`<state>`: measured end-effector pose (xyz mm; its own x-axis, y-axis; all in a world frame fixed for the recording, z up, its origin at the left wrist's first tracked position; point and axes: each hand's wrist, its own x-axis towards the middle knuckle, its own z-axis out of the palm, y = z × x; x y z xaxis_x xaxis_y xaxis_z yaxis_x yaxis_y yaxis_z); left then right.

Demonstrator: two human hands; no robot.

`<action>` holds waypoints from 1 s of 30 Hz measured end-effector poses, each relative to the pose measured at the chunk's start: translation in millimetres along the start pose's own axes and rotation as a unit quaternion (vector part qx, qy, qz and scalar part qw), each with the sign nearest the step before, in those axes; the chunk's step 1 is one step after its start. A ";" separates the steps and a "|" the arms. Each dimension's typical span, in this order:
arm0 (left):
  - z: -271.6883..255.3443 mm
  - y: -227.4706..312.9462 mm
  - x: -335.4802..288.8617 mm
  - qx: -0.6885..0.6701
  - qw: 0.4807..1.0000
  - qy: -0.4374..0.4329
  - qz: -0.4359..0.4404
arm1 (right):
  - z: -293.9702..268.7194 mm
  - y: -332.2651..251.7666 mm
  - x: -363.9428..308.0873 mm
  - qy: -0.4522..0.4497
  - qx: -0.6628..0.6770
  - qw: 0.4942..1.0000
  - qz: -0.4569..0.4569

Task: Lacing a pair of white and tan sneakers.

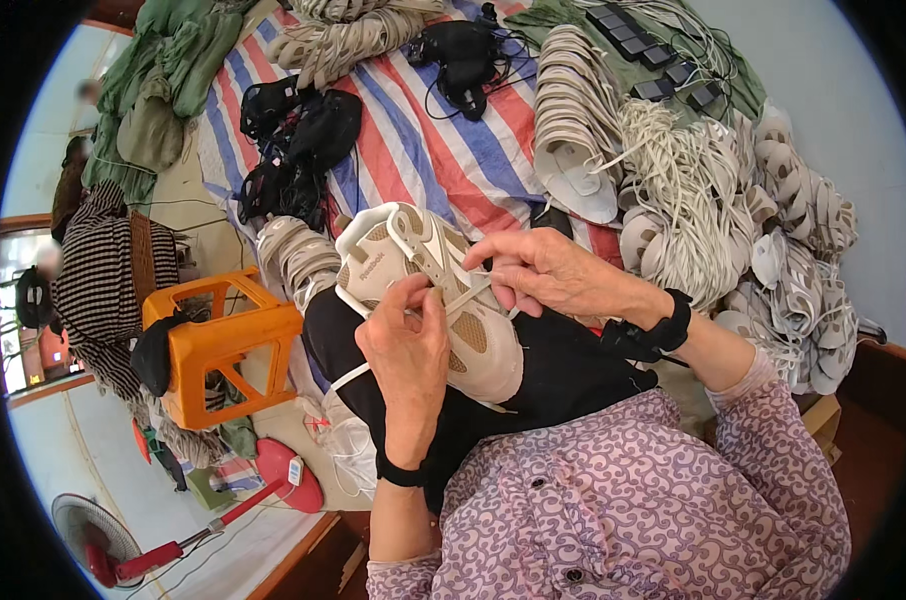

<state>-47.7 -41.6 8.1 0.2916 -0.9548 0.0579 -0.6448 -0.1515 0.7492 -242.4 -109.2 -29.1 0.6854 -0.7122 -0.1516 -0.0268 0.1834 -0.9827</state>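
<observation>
Across my black-clad lap lies a beige and white shoe upper (495,358), its mesh panels showing and its toe toward me. A flat white shoelace (469,294) runs over its eyelet area between my hands. My left hand (405,350) is closed at the near-left side of the eyelets, thumb and forefinger pinched on the lace; a loose lace end sticks out left of the wrist. On the other side, my right hand (563,272) has its fingers curled around the lace, with the forefinger reaching over the upper. The fingertips partly hide the lace.
An orange plastic stool (178,365) stands at left, near a red fan (103,560). Stacked shoe uppers (573,110) and a heap of white laces (688,200) lie at right. Black cloth-like items (318,135) rest on the striped sheet (393,120) ahead.
</observation>
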 end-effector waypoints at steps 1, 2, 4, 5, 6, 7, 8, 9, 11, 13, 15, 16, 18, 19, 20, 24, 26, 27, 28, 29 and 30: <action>-1.6 0.5 1.2 0.025 0.999 -0.023 0.008 | 1.4 1.2 0.5 0.007 0.036 0.999 0.009; -3.3 0.7 2.6 0.051 0.998 -0.046 0.017 | 2.5 3.0 1.7 0.008 0.039 0.999 0.009; -8.1 -0.2 5.2 0.057 0.995 -0.083 0.008 | 5.8 8.4 4.1 0.032 0.077 0.996 0.012; -10.3 -1.2 5.7 0.051 0.992 -0.116 0.007 | 8.1 11.6 5.9 0.033 0.075 0.996 0.021; -11.5 -2.6 4.8 0.062 0.991 -0.121 -0.001 | 10.6 15.2 7.8 0.043 0.080 0.996 0.001; -12.7 -4.2 3.4 0.051 0.990 -0.130 0.002 | 12.9 18.6 9.1 0.053 0.086 0.995 -0.020; -13.7 -6.2 2.1 0.029 0.990 -0.138 0.008 | 15.0 21.8 9.2 0.056 0.089 0.994 -0.019; -14.1 -8.7 1.5 0.039 0.989 -0.141 0.007 | 17.4 24.5 8.9 0.050 0.105 0.993 -0.009; -13.7 -13.7 1.3 -0.014 0.987 -0.159 -0.003 | 21.8 28.3 8.0 0.047 0.121 0.991 0.002; -14.6 -17.2 1.2 -0.013 0.987 -0.159 0.019 | 25.6 29.4 7.8 0.043 0.154 0.987 0.025; -14.9 -18.6 0.9 -0.019 0.986 -0.163 0.023 | 28.0 28.3 7.5 0.052 0.144 0.988 0.024; -15.1 -18.6 0.6 -0.020 0.986 -0.162 0.025 | 28.8 27.2 7.5 0.061 0.131 0.989 0.018; -15.2 -17.9 -0.3 -0.022 0.986 -0.160 0.028 | 29.4 24.9 7.3 0.059 0.118 0.991 0.014; -15.2 -17.4 -0.7 -0.019 0.987 -0.159 0.030 | 29.5 23.9 7.3 0.059 0.106 0.993 0.012; -15.3 -17.0 -1.1 -0.023 0.987 -0.156 0.029 | 29.4 23.0 7.5 0.059 0.103 0.993 0.014; -15.3 -17.0 -0.1 -0.032 0.988 -0.147 0.045 | 27.1 21.4 10.4 0.045 0.139 0.988 0.057; -15.5 -17.5 0.3 -0.023 0.987 -0.154 0.033 | 25.8 21.0 12.5 0.038 0.165 0.983 0.073; -15.3 -17.7 0.3 -0.025 0.987 -0.153 0.034 | 25.3 20.6 13.4 0.033 0.138 0.987 0.071; -14.8 -17.9 0.2 -0.023 0.987 -0.151 0.041 | 25.0 19.9 14.1 0.029 0.111 0.991 0.067; -14.2 -18.2 0.0 -0.024 0.988 -0.150 0.038 | 24.9 19.0 15.0 0.030 0.110 0.991 0.071; -13.3 -18.3 -0.4 -0.023 0.987 -0.149 0.049 | 24.7 17.7 16.2 0.021 0.117 0.990 0.079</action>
<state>-26.6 -35.0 3.2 0.0032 -0.9982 -0.0594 -0.6245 -0.0484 0.7795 -213.8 -100.8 -46.4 0.6546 -0.6895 -0.3099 0.0423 0.4427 -0.8957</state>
